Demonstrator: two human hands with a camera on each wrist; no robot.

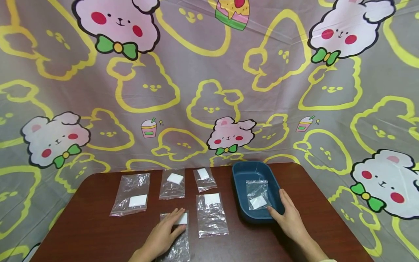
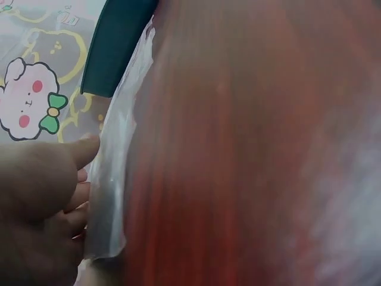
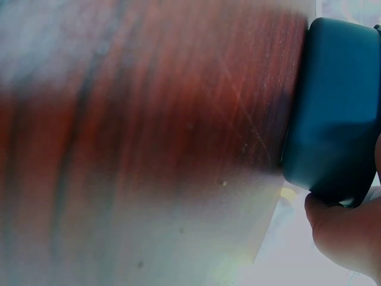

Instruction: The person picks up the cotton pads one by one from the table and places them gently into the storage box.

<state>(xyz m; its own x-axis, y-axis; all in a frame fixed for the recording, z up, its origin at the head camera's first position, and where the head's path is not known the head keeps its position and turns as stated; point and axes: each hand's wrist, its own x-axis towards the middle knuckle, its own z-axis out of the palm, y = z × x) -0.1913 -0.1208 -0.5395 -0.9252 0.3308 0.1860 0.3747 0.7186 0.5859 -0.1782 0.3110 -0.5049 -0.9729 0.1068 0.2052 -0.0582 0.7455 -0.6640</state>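
Note:
My left hand (image 1: 165, 233) rests on a clear plastic zip bag (image 1: 181, 243) at the front of the table, its fingers stretched over a white block (image 1: 182, 218) inside. The left wrist view shows that bag (image 2: 110, 196) edge-on beside the thumb. At the right, my right hand (image 1: 289, 214) holds the corner rim of a blue plastic bin (image 1: 240, 203), thumb at the rim and fingers along the outer side. Inside the bin lies another zip bag (image 1: 256, 187) with a white block (image 1: 258, 202). The bin wall (image 3: 336, 107) also shows in the right wrist view.
More zip bags with white blocks lie flat on the brown table (image 1: 98, 236): one at the left (image 1: 131, 185), one at the back middle (image 1: 172, 185), a small one (image 1: 205, 180), and a longer one (image 1: 212, 216). A cartoon-printed cloth (image 1: 209, 72) hangs behind the table.

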